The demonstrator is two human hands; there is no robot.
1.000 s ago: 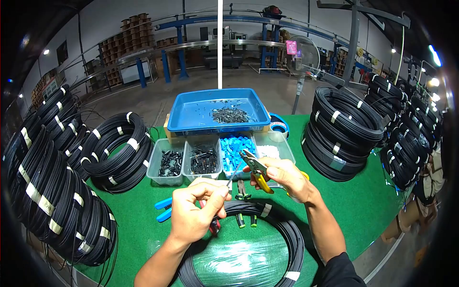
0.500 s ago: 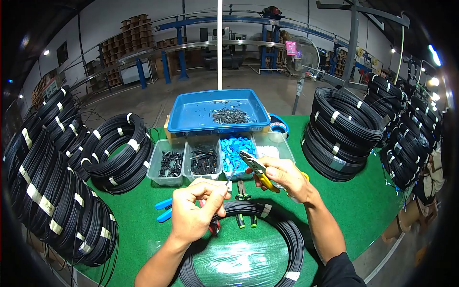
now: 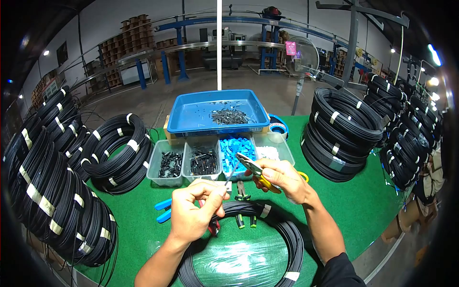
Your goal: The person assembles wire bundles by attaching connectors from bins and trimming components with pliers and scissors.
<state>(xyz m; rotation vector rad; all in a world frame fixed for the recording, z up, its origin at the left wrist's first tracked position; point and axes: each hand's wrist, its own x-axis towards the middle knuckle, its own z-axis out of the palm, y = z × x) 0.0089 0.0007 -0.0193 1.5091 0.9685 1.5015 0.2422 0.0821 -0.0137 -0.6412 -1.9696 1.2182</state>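
My left hand (image 3: 195, 210) is closed in a pinch around a thin black cable (image 3: 231, 177), whose free end points up and to the right. In my right hand (image 3: 286, 181) is a pair of wire strippers (image 3: 250, 165) with yellow handles and a metal head. The tip of the strippers is at the end of the cable; whether the jaws grip it is too small to tell. Below both hands lies a coil of black cable (image 3: 292, 241) bound with pale tape. Green-and-black cutters (image 3: 241, 191) and a blue-handled tool (image 3: 163, 217) rest near my left hand, beside a partly hidden red-handled tool (image 3: 213, 227).
Clear bins hold black parts (image 3: 171, 163), more black parts (image 3: 203, 161), blue clips (image 3: 234, 147) and white pieces (image 3: 267, 153). Behind them, a blue tray (image 3: 191, 125) contains dark scraps. Cable coils stand left (image 3: 117, 158) and right (image 3: 334, 153) on the green mat (image 3: 138, 225).
The wire strippers and my right hand have shifted slightly left and down, bringing the tool's head nearer the cable end. My left hand stays almost where it was.
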